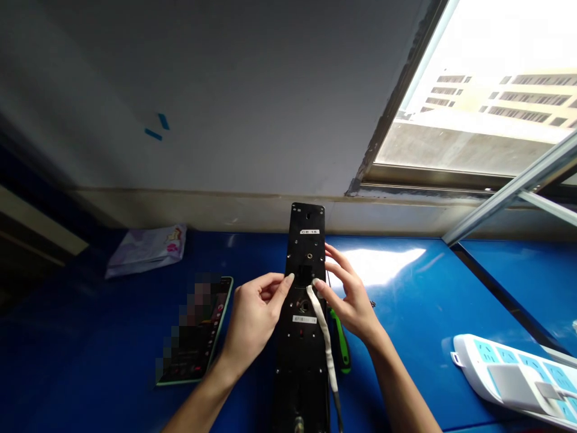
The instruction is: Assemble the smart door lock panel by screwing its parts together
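A long black door lock panel (pixel 300 349) stands in the middle, its back face toward me, with white labels, small screws and round fittings on it. A white-sleeved cable (pixel 325 337) comes out near its centre and hangs down its right side. My left hand (pixel 259 310) pinches the panel's left edge between thumb and fingers. On the opposite edge, my right hand (pixel 351 294) has its thumb on the face beside the cable's top, and its fingers reach round the side. Partly behind the panel, a green-handled tool (pixel 342 346) lies beneath the right hand.
A phone (pixel 205 343) lies left of my left hand on the blue tabletop (pixel 387 397). Farther back is a pale plastic packet (pixel 148 249). At right are a white power strip (pixel 469 355) with a plugged-in charger (pixel 516 385) and a metal frame (pixel 509 186) before the window.
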Demonstrator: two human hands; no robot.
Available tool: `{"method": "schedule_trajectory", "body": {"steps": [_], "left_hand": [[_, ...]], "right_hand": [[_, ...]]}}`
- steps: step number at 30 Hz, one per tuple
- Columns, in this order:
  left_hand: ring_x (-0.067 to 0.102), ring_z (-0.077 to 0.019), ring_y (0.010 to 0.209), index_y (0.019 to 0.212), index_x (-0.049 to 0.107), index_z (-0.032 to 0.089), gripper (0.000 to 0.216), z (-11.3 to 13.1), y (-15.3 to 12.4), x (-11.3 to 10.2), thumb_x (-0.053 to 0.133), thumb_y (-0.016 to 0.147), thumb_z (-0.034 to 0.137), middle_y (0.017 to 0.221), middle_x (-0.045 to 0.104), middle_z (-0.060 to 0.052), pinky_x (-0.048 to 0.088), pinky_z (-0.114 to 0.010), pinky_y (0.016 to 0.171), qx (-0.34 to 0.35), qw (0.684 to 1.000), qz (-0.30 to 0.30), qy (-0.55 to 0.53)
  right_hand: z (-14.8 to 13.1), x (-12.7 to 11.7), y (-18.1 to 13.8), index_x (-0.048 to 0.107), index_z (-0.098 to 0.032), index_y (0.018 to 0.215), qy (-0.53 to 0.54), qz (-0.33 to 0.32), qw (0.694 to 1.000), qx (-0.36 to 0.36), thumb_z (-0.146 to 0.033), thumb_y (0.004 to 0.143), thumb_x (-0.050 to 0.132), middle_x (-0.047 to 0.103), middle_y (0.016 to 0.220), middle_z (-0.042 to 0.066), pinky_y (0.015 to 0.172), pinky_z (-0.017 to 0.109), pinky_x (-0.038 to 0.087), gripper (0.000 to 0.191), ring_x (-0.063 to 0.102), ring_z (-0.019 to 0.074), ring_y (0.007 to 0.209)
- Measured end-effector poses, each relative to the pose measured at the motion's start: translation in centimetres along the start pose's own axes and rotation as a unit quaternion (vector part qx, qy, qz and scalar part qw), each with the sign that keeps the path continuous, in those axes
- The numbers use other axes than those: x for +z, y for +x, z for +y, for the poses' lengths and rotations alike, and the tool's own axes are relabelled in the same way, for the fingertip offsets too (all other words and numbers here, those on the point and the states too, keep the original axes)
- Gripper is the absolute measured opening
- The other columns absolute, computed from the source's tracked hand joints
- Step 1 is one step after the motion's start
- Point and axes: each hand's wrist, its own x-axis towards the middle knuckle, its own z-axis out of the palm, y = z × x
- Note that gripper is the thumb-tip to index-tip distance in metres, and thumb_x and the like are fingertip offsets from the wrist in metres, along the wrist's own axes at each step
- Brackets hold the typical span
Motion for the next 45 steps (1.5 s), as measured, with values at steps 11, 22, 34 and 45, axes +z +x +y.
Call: {"method": "schedule_trajectory", "body": {"steps": [11, 22, 34, 45], "left_hand": [[0.064, -0.016, 0.042, 0.085, 0.08, 0.018, 0.035, 0.4, 0.0, 0.3, 0.082, 0.082, 0.053, 0.059, 0.072, -0.001, 0.05, -0.022, 0.043, -0.02, 0.999, 0.044, -0.007], [0.06, -0.0122, 0.04, 0.101, 0.08, 0.016, 0.037, -0.3, 0.1, 0.5, 0.085, 0.082, 0.048, 0.054, 0.065, 0.004, 0.05, -0.019, 0.045, -0.015, 0.998, 0.059, -0.006], [0.064, -0.0142, 0.055, 0.099, 0.087, 0.019, 0.032, -0.7, -0.1, 0.8, 0.089, 0.078, 0.043, 0.071, 0.071, -0.002, 0.056, -0.021, 0.046, 0.022, 0.994, 0.11, 0.002], [0.069, -0.0146, 0.078, 0.119, 0.082, 0.023, 0.042, -2.6, -0.1, 1.3, 0.088, 0.081, 0.039, 0.097, 0.073, -0.004, 0.062, -0.023, 0.07, 0.041, 0.991, 0.125, -0.013]], "right_hand": [[0.2, 1.1, -0.7, 0.07, -0.033, 0.133, 0.097, 0.011, 0.994, 0.048, -0.045, 0.107, 0.057, 0.039, 0.172, 0.009, 0.123, 0.052, 0.047, 0.032, 0.045, 0.0301, 0.156], [0.5, 1.6, -1.2, 0.062, -0.037, 0.15, 0.103, 0.018, 0.992, 0.074, -0.046, 0.109, 0.053, 0.041, 0.171, 0.007, 0.13, 0.055, 0.037, 0.043, 0.036, 0.0298, 0.161], [0.6, 2.6, -1.7, 0.051, -0.039, 0.159, 0.158, 0.04, 0.98, 0.116, -0.052, 0.106, 0.056, 0.037, 0.175, 0.006, 0.099, 0.038, 0.065, 0.055, 0.066, 0.0273, 0.134], [0.0, 2.8, -1.8, 0.018, -0.046, 0.17, 0.245, 0.036, 0.956, 0.16, -0.042, 0.102, 0.066, 0.03, 0.178, 0.01, 0.073, 0.026, 0.065, 0.083, 0.073, 0.0094, 0.083]]}}
